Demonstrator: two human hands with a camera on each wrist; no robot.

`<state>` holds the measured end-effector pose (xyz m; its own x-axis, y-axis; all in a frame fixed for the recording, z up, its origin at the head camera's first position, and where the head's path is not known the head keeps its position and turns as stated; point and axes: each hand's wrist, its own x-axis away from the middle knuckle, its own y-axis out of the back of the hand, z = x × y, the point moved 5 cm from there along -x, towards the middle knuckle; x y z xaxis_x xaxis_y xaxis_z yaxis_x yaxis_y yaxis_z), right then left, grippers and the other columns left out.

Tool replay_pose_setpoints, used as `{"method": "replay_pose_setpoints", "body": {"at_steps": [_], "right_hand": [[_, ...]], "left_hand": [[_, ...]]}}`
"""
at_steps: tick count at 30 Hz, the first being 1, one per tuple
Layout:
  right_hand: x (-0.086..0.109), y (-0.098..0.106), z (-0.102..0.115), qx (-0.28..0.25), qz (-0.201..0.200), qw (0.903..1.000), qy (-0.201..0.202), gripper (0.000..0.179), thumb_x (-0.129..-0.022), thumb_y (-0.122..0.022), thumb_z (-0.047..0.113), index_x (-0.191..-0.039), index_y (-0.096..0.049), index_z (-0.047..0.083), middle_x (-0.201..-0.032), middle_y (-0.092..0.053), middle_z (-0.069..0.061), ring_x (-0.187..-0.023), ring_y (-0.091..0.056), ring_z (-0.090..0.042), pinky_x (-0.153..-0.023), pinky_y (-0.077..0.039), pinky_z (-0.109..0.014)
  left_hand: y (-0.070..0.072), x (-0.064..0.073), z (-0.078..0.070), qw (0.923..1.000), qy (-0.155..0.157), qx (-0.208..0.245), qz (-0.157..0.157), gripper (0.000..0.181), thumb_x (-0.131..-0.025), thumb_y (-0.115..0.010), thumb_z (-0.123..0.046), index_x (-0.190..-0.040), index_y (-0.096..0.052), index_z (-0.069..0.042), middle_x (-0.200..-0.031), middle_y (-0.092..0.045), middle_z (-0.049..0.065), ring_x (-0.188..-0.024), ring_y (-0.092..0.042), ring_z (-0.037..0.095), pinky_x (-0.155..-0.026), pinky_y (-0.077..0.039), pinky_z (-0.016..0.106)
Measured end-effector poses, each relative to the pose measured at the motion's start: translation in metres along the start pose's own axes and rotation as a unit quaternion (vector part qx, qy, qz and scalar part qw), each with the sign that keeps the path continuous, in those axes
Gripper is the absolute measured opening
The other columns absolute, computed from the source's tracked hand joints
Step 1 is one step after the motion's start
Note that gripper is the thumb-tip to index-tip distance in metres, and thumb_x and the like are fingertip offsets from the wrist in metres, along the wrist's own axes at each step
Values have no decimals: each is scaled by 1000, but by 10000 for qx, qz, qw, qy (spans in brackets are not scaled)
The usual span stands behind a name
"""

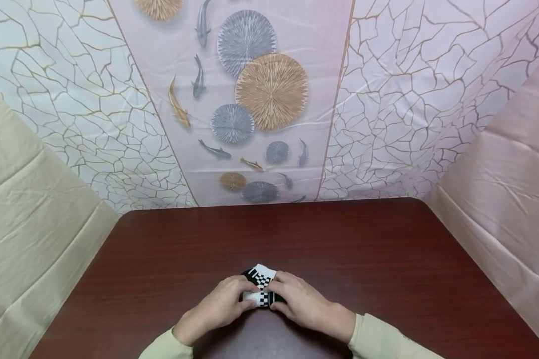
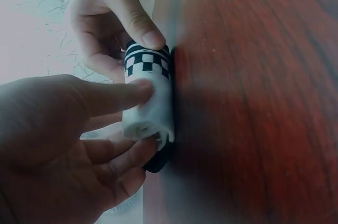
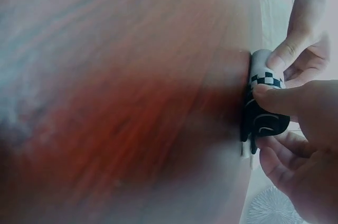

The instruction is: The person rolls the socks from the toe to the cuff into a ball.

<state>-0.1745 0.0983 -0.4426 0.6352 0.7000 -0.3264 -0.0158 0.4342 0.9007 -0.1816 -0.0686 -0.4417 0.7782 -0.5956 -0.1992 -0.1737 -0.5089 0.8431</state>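
A pair of black-and-white checkered socks (image 1: pixel 261 275) lies on the table in front of me, its near end rolled into a tight cylinder. My left hand (image 1: pixel 220 301) grips the white end of the roll, thumb on the near side and fingers over the top. On the black end, my right hand (image 1: pixel 306 303) holds on in the same way. The left wrist view shows the white sock roll (image 2: pixel 157 112) with its spiral end, between thumb and fingers. Black fabric coils at the other end of the roll (image 3: pixel 266 121) in the right wrist view. A flat stretch of sock extends beyond the fingers.
The dark red-brown wooden table (image 1: pixel 170 249) spreads around both hands. Behind it hangs a patterned cloth (image 1: pixel 260 154) with fish and round motifs. Beige cloth panels (image 1: pixel 40 199) flank the table on both sides.
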Motion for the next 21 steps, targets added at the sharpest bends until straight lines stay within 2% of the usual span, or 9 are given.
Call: {"method": "replay_pose_setpoints", "body": {"at_steps": [9, 21], "right_hand": [[-1, 3, 1, -87, 239, 9995, -165, 25, -88, -78, 18, -112, -72, 14, -98, -59, 4, -84, -55, -5, -73, -50, -25], [-1, 3, -1, -348, 373, 9981, -343, 23, -92, -73, 16, -115, -71, 13, -94, -58, 2, -78, -50, -3, -68, -47, -23]], "left_hand": [[-1, 2, -3, 9991, -23, -335, -243, 34, -76, -87, -12, -100, -64, -17, -100, -57, -8, -95, -53, 11, -84, -47, 33], [-4, 2, -2, 9980, -252, -452, -369, 39, -72, -87, -6, -100, -62, -16, -99, -57, -8, -93, -52, 11, -83, -46, 33]]}}
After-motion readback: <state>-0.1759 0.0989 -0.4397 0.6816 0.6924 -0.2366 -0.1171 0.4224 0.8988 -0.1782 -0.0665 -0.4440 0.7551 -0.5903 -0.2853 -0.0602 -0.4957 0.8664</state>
